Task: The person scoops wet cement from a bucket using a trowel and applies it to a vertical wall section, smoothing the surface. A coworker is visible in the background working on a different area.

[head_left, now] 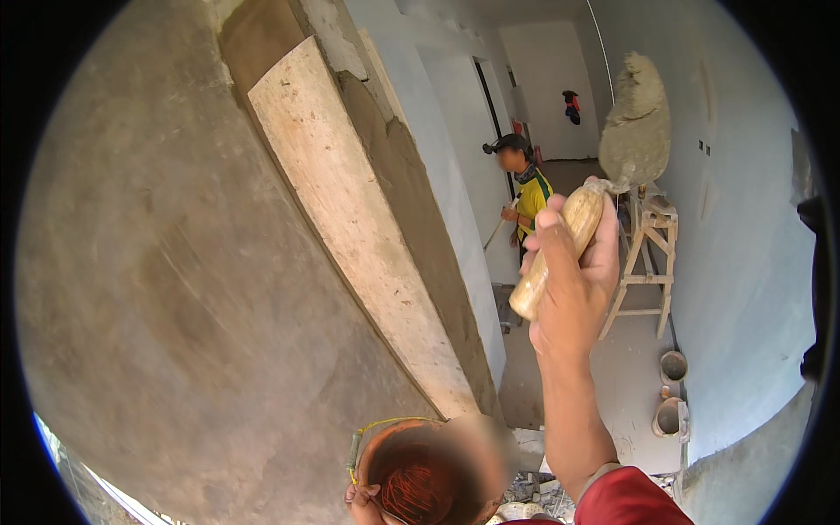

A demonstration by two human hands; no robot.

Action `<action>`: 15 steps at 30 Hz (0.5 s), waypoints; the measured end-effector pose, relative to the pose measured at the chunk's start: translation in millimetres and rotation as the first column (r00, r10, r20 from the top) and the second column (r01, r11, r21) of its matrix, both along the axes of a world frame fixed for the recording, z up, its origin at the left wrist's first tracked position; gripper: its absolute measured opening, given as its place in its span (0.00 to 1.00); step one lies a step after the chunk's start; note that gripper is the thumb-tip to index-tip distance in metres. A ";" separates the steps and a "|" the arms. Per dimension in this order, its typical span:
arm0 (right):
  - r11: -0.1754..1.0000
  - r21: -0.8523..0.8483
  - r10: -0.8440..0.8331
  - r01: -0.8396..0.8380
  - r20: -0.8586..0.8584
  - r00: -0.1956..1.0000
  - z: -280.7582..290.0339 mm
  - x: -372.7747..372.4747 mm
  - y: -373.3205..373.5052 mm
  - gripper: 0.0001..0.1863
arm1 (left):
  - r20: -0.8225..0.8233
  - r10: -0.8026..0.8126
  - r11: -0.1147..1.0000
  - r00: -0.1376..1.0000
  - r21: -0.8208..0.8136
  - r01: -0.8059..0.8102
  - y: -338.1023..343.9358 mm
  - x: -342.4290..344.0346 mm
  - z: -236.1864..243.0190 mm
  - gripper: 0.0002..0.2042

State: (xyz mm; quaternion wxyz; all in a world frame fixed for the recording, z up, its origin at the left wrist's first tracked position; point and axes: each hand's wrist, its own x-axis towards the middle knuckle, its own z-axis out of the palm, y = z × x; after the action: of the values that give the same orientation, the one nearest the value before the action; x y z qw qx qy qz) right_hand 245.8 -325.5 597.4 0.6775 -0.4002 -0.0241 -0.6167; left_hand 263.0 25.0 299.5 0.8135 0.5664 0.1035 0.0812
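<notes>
My right hand (pixel 573 271) is raised and wrapped round the wooden handle of a trowel (pixel 636 131). Grey wet mortar covers the trowel's blade, which points up and away from me. Low in the view, my left hand (pixel 362 500) grips the near left rim of a reddish-brown bucket (pixel 372 455) with a yellow cord handle. Reddish streaks show on the bucket's inner side, and part of its right side is blurred. Left of the trowel, a pale wooden board (pixel 350 210) lies along the wall's edge, beside a strip of damp mortar (pixel 429 227).
A broad grey plastered wall (pixel 175 262) fills the left. Farther down the passage stands a person (pixel 529 192) in a yellow and green shirt, holding a thin stick. A wooden trestle (pixel 647 254) and two small buckets (pixel 670 416) line the light-blue right wall (pixel 735 262). Rubble lies below.
</notes>
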 end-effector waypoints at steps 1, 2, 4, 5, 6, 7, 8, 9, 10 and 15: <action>0.990 -0.033 -0.137 0.138 0.033 0.990 5.8 12.7 -2.5 0.36 | -0.015 -0.028 1.000 1.000 0.010 0.028 2.4 -0.9 -0.7 0.09; 0.970 -0.044 -0.235 0.238 0.059 0.970 8.3 25.6 -3.6 0.37 | -0.031 -0.056 0.998 0.998 0.018 0.056 3.9 -1.7 -1.1 0.12; 0.931 -0.026 -0.364 0.364 0.022 0.931 10.8 59.5 -3.1 0.37 | -0.066 -0.110 0.993 0.992 0.032 0.112 7.9 -4.2 -4.1 0.18; 0.886 -0.077 -0.453 0.456 0.057 0.890 11.1 78.5 -1.8 0.37 | -0.085 -0.136 0.989 0.987 0.039 0.140 9.7 -5.2 -5.9 0.22; 0.861 -0.112 -0.497 0.497 0.027 0.867 13.4 101.4 1.2 0.38 | -0.105 -0.162 0.985 0.981 0.048 0.167 11.4 -5.3 -7.8 0.26; 0.864 -0.155 -0.492 0.480 -0.052 0.869 9.7 116.4 5.8 0.38 | -0.133 -0.131 0.988 0.982 0.059 0.140 13.0 -5.3 -9.1 0.25; 0.811 -0.330 -0.532 0.483 -0.073 0.844 5.6 131.9 9.8 0.38 | -0.165 -0.101 0.991 0.981 0.071 0.114 13.2 -3.6 -11.8 0.25; 0.836 -0.434 -0.475 0.336 -0.265 0.839 -0.8 140.3 12.7 0.39 | -0.199 -0.071 0.992 0.977 0.087 0.090 13.5 -3.7 -13.6 0.24; 0.824 -0.495 -0.427 0.274 -0.226 0.876 -9.1 144.1 16.0 0.38 | -0.215 -0.069 0.989 0.974 0.117 0.095 15.5 -3.8 -14.3 0.24; 0.855 -0.458 0.142 -0.243 -0.244 0.959 -20.8 125.9 11.2 0.37 | -0.235 -0.041 0.988 0.971 0.136 0.075 17.4 -2.0 -15.1 0.23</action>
State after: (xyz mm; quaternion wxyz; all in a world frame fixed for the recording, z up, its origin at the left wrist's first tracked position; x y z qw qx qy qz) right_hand 371.7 -314.3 576.7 0.6135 -0.6122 -0.1488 -0.4761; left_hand 261.0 42.4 284.5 0.7549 0.6321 0.1747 -0.0018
